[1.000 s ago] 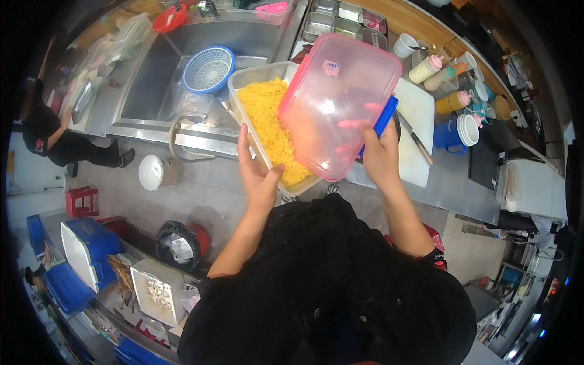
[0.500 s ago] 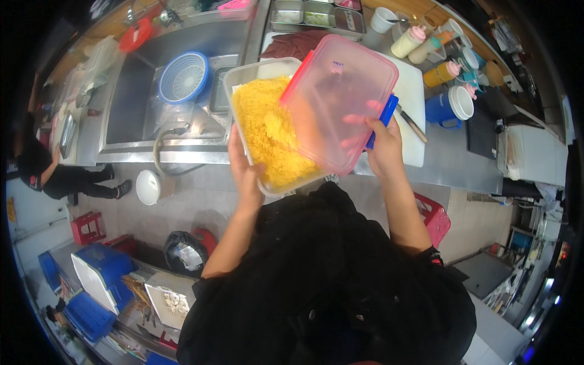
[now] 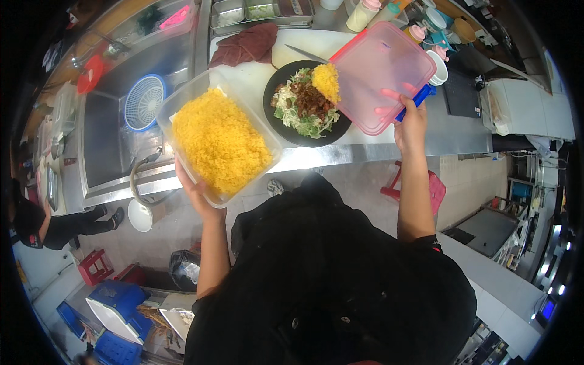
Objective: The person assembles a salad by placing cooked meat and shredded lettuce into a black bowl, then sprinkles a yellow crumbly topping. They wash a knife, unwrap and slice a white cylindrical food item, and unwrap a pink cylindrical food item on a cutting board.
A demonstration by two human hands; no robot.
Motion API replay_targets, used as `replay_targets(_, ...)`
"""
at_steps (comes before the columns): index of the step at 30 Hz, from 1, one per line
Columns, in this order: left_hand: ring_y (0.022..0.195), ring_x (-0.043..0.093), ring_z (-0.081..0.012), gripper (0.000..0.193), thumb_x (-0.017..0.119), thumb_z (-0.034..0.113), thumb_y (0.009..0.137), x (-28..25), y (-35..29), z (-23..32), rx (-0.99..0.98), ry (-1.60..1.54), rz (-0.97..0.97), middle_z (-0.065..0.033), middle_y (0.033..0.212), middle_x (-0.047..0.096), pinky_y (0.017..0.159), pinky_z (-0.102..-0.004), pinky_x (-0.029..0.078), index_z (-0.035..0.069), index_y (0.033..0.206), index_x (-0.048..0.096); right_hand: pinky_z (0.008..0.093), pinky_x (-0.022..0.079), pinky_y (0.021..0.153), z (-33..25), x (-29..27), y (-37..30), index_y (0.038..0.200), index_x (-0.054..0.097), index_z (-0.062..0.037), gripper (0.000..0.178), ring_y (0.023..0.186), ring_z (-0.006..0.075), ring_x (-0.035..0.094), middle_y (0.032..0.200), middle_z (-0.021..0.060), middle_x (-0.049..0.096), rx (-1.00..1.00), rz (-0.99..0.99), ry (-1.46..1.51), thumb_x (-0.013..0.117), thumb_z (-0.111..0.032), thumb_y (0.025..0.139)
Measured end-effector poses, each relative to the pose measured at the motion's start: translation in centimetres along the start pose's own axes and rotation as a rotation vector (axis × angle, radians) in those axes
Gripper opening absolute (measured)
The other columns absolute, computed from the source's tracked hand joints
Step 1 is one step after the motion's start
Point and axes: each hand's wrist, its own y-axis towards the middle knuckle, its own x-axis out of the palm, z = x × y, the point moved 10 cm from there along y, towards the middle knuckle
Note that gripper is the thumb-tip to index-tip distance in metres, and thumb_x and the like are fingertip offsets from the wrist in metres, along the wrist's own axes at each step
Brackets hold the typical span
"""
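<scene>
My left hand [image 3: 193,191] grips the near left side of a clear plastic container [image 3: 190,97] full of yellow crumbly food [image 3: 220,143], tilted above the counter edge. In my right hand [image 3: 412,125] is a translucent pink lid [image 3: 389,79], held by its right edge near a blue clip [image 3: 418,100]. Between them a black plate [image 3: 342,125] sits on the white cutting board [image 3: 249,76]. It bears shredded greens [image 3: 293,115] and brown chopped pieces [image 3: 313,100]. A yellow mound [image 3: 326,82] shows at the lid's left edge over the plate; whether it touches the lid I cannot tell.
Behind the plate lie a knife [image 3: 304,53] and a brown cloth [image 3: 246,45]. Metal food trays [image 3: 261,23] and sauce bottles [image 3: 363,15] line the back. A blue-rimmed basket [image 3: 145,102] stands in the sink at left. Another person [image 3: 38,213] stands far left.
The container has moved left and the lid right, uncovering the plate of food between them. The lid no longer overlaps the container. Both hands keep their hold.
</scene>
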Motion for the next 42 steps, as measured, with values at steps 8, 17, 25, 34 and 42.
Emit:
replay_targets(8,0.143,0.043,-0.0333,0.102,0.066,0.043,0.079,-3.3,0.4,-3.9,-0.072,-0.025,0.101,-0.0157,0.157,0.038,0.116,-0.0468,0.041,0.007,0.164,0.024,0.0353,0.060,0.053,1.7,-1.4,1.5,0.144,0.033,-0.0003,0.041,0.069,0.0333,0.075,0.114,0.0270,0.072,-0.087,-0.015,-0.141,0.043,-0.009,0.105)
replay_targets(17,0.142,0.045,-0.0336,0.103,0.066,0.040,0.076,-3.1,-0.4,-3.9,-0.090,-0.098,0.059,-0.0164,0.155,0.041,0.114,-0.0457,0.044,0.006,0.163,0.024,0.0288,0.057,0.059,-0.1,1.1,0.2,0.142,0.037,-0.0004,0.035,0.069,0.0225,0.074,0.110,0.0198,0.074,-0.311,-0.076,-0.270,0.044,-0.006,0.108)
replay_targets(25,0.142,0.045,-0.0339,0.102,0.070,0.051,0.083,-3.7,-0.4,-4.8,-0.094,-0.054,0.065,-0.0163,0.156,0.040,0.114,-0.0465,0.043,0.006,0.162,0.025,0.0282,0.057,0.063,-3.4,4.1,-3.5,0.140,0.041,0.0047,0.035,0.074,0.0204,0.075,0.111,0.0175,0.076,-0.609,-0.077,-0.625,0.048,-0.005,0.107)
replay_targets(34,0.143,0.045,-0.0346,0.103,0.069,0.043,0.078,-3.5,-0.6,-5.1,-0.147,-0.104,0.040,-0.0170,0.156,0.040,0.115,-0.0464,0.043,0.005,0.163,0.025,0.0310,0.058,0.065,-3.1,4.1,-3.2,0.137,0.044,0.0049,0.034,0.075,0.0220,0.076,0.110,0.0166,0.077,-0.707,-0.026,-0.780,0.051,-0.006,0.106)
replay_targets(42,0.151,0.035,-0.0328,0.103,0.061,0.028,0.068,-2.8,-1.0,-2.9,-0.028,0.122,-0.039,-0.0188,0.160,0.038,0.123,-0.0445,0.029,0.001,0.161,0.028,0.0303,0.059,0.063,-7.3,6.8,-5.5,0.136,0.040,-0.0001,0.030,0.077,0.0205,0.075,0.114,0.0200,0.073,-0.421,-0.175,-0.122,0.047,-0.010,0.109)
